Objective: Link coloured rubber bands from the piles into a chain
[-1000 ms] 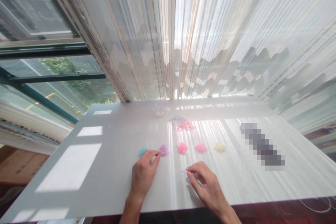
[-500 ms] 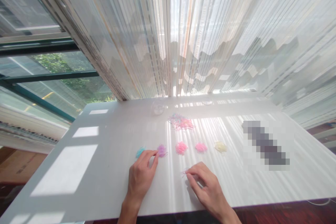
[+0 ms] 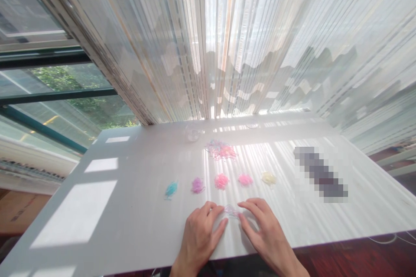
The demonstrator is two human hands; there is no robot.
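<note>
Between my two hands, near the table's front edge, lies a small loose clump of pale purple and pink rubber bands (image 3: 231,210). My left hand (image 3: 202,234) is at its left side, fingers and thumb apart, with the index fingertip at the clump's edge. On the other side, my right hand (image 3: 264,233) has its thumb and index finger spread, the fingertips near or touching the bands. Beyond the hands runs a row of sorted piles: teal bands (image 3: 171,188), purple bands (image 3: 197,185), coral-pink bands (image 3: 221,181), pink bands (image 3: 245,179) and pale yellow bands (image 3: 268,178).
A larger mixed pile of bands (image 3: 221,150) sits behind the row. Farther back are a clear container (image 3: 193,132) and a clear round lid (image 3: 252,126). A blurred-out dark object (image 3: 321,174) lies at right on the white table (image 3: 130,220). Sheer curtains (image 3: 182,43) hang behind.
My left hand has moved right and nearer from the teal and purple piles to the small clump. My right hand's pinch on a few bands has opened. The view has shifted slightly.
</note>
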